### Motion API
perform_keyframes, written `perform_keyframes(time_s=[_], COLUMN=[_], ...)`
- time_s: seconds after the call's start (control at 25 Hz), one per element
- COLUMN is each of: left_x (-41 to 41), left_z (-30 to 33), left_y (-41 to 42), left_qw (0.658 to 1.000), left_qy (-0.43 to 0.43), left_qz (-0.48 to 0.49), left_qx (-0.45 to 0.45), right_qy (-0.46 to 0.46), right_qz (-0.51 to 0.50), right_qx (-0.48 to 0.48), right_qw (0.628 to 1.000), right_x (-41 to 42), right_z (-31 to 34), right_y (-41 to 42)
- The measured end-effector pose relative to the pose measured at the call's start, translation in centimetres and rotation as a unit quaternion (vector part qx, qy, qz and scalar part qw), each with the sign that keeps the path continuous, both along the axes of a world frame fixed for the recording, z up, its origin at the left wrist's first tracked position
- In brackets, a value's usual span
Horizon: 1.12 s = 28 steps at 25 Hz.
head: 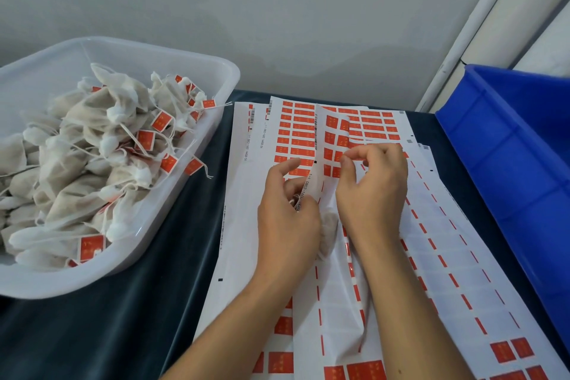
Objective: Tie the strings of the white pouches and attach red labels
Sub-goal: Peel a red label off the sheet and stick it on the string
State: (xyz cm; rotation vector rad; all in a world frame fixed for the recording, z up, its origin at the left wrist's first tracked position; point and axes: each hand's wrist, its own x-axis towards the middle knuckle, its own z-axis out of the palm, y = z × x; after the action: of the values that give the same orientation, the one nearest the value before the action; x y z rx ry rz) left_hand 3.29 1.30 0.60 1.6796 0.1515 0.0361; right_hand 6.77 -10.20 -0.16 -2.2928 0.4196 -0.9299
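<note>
Peeling stage: red label (336,160) pinched by right hand (373,194) fingers, just above pouch (328,225) gripped by left hand (288,219).

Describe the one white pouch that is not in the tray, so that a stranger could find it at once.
Start at the white paper sheets of red labels spread on the dark cloth, right of the translucent plastic tray. Both hands work there; the small white fabric pouch lies on the sheets between the left hand and the right hand. Unlike the heaped pouches in the tray, it lies alone with no label visible.
</note>
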Motion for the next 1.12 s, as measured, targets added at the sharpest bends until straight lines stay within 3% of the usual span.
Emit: perform_keyframes(time_s=[0.2, 0.44, 0.84, 1.12], left_x=[0.0, 0.0, 1.2, 1.4], left_z=[0.2, 0.3, 0.7, 0.5], left_y=[0.1, 0.1, 1.7, 2.2], left_qw=[0.999, 0.998, 0.993, 0.995], left_qy=[-0.003, -0.003, 0.034, -0.036], left_qz=[0.038, 0.059, 0.096, 0.086], left_qx=[-0.019, -0.021, -0.057, -0.032], right_qy=[-0.009, -0.005, -0.087, -0.065], right_qz=[0.039, 0.068, 0.019, 0.061], right_qx=[-0.078, -0.088, 0.163, 0.270], right_qw=[0.996, 0.994, 0.983, 0.959], right_x=[-0.4, -1.1, -0.9, 0.1], right_z=[0.0, 0.7, 1.2, 4.8], right_y=[0.6, 1.2, -0.6, -1.1])
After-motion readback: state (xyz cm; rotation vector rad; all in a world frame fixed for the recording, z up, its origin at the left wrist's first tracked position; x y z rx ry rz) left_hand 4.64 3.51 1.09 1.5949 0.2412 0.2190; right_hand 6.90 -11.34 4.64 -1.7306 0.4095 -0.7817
